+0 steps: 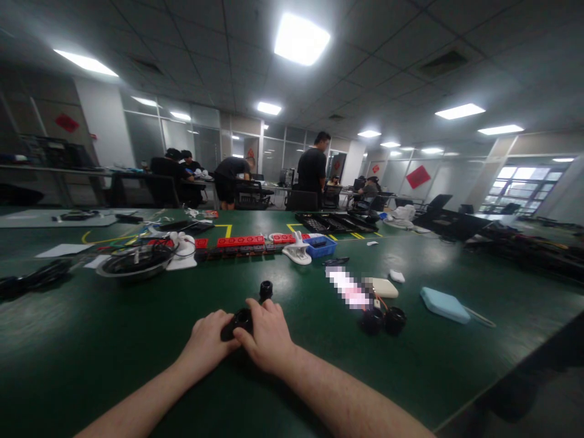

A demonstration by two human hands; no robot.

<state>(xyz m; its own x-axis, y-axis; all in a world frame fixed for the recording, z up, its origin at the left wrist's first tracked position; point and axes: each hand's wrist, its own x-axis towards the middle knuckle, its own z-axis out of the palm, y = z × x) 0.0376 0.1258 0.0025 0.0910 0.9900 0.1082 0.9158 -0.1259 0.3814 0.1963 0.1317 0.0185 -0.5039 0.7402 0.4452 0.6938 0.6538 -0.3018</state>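
Clasping a black part (232,328), left hand (210,336) and right hand (272,336) both closed round it, we had it held but couldn't tell whether the cylinder (266,289) beyond was joined.

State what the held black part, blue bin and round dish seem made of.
Black part: possibly plastic, smooth and dark; metal remains possible. Blue bin: likely molded plastic, suggested by its even, solid color. Round dish: probably metal, given its silvery, shiny rim.

Light: white ceiling panels (302,39) overexposed, far-right window (522,188) bright | Room: dim, corners darkest | Surface (150,340): soft sheen, area beyond near-right edge dark | Focus: soft, far people (311,170) blurred | Edges: wide-angle stretching | Pixelated patch (347,287): right
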